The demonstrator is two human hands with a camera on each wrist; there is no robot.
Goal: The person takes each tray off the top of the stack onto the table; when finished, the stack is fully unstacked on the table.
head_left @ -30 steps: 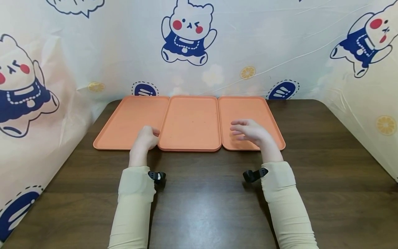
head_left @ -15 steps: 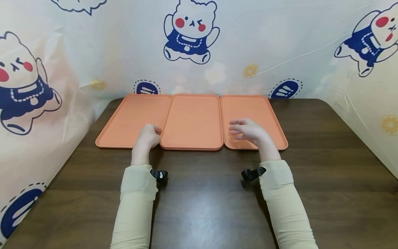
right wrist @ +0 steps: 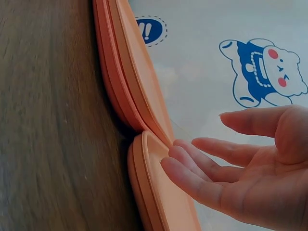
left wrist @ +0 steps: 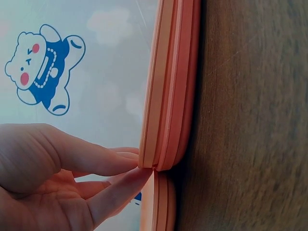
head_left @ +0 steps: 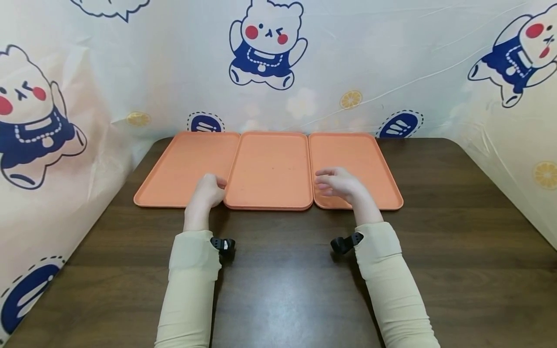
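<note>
Three orange rectangular trays lie side by side: a left tray point(head_left: 174, 169), a middle tray point(head_left: 270, 169) and a right tray point(head_left: 365, 159). In the wrist views the middle place shows two stacked trays, the upper tray point(left wrist: 156, 106) on a redder lower tray point(left wrist: 180, 106). My left hand point(head_left: 207, 192) pinches the upper middle tray's near left corner, thumb and fingertips meeting at its rim. My right hand point(head_left: 340, 185) hovers over the right tray with relaxed fingers point(right wrist: 192, 185) spread, their tips close to the middle tray's right rim, holding nothing.
The trays stand along the far side of a dark wooden table point(head_left: 278, 285). Behind it hangs a pale curtain point(head_left: 370, 48) printed with bears. A black wrist camera point(head_left: 224, 245) sits on the left cuff, another black camera point(head_left: 345, 243) on the right.
My right hand has moved left over the right tray, toward the middle one. The left hand keeps its place at the middle tray's corner. The head view has shifted slightly.
</note>
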